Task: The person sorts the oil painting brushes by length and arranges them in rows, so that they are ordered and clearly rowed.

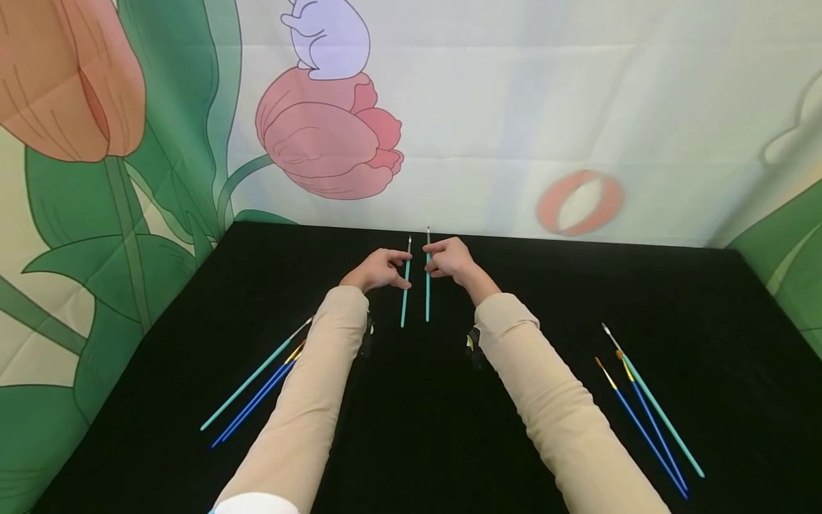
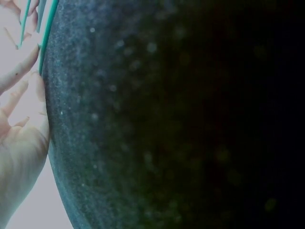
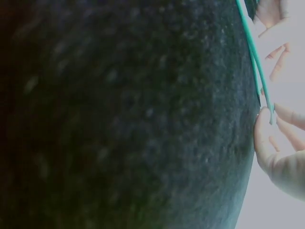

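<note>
Near the back of the black table, two slim teal paintbrushes stand almost parallel, bristle ends pointing away. My left hand (image 1: 379, 270) holds the left teal paintbrush (image 1: 403, 308) with its thumb and forefinger, which meet the handle at two separate spots. The right teal paintbrush (image 1: 427, 303) is held likewise by my right hand (image 1: 452, 258), its bristle tip overlapping the cloth wall. A narrow gap parts the two brushes. In the right wrist view, a teal handle (image 3: 255, 47) runs down to the thumb and fingers. The left wrist view catches only part of the left hand (image 2: 21, 148).
Under my left forearm's side lie a teal paintbrush (image 1: 250, 378) and blue paintbrushes (image 1: 253, 405), partly hidden by the sleeve. To the right rest another teal paintbrush (image 1: 664, 417) and two blue ones (image 1: 648, 432). A printed cloth (image 1: 462, 128) hangs behind the black table (image 1: 443, 428).
</note>
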Demonstrator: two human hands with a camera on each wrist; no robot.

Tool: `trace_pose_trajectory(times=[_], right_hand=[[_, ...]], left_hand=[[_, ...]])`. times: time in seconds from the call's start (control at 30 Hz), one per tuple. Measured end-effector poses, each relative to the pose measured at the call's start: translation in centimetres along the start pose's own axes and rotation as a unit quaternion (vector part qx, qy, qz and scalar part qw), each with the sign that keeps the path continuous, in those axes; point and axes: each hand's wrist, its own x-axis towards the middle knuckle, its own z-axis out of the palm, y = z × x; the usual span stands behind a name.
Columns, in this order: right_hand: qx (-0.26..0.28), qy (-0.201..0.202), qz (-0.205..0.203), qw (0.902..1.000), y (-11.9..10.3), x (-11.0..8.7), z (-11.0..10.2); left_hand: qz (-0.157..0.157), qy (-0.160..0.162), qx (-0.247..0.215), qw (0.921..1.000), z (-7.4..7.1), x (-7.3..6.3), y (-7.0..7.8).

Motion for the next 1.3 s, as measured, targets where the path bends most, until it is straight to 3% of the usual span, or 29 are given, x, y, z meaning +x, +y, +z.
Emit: trace_pose_trajectory(times=[0.43, 0.8, 1.07, 1.3], right_hand=[[0.017, 0.007, 0.004, 0.9998, 0.0, -0.1, 0.9], [0.022, -0.020, 0.006, 0.9995, -0.2, -0.6, 0.5], [-0.006, -0.037, -0.024, 0.9990, -0.2, -2.1, -0.6], [-0.037, -0.049, -0.044, 0.9972, -0.3, -3.6, -2.6]], left_hand=[[-0.004, -0.002, 0.009, 0.9999, 0.0, 0.1, 0.1], [-0.002, -0.001, -0.005, 1.0000, -0.1, 0.1, -0.1], [0.001, -0.036, -0.044, 0.9984, -1.3, -1.0, 0.6], [0.020, -0.021, -0.003, 0.9996, -2.0, -2.2, 2.0]])
